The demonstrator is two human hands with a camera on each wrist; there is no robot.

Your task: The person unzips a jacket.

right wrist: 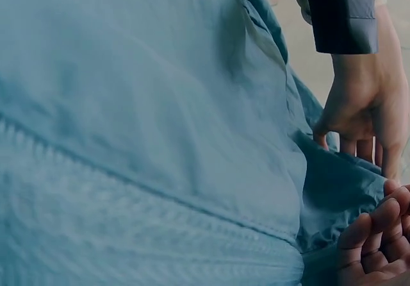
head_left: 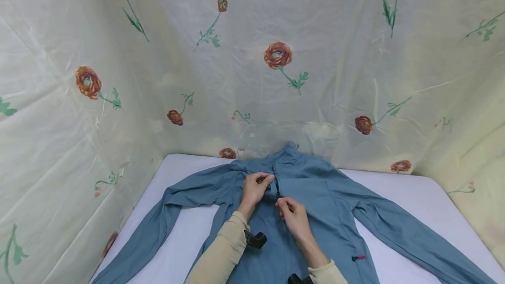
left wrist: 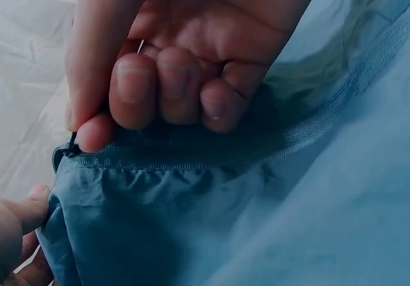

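Observation:
A blue-grey jacket lies spread out, sleeves to both sides, collar at the far end. My left hand pinches its fabric near the front opening on the upper chest; in the left wrist view those fingers grip the jacket's edge. Just nearer and to the right, my right hand pinches a small black zipper pull between thumb and index finger, the other fingers curled in. The zipper's toothed edge runs along the fabric from there. In the right wrist view, fingers partly hide the fabric they hold.
A white table bears the jacket. Pale sheets with printed flowers hang behind and on both sides. A small red and black tab sits on the jacket's lower right. Black wrist cameras are strapped at the sleeves.

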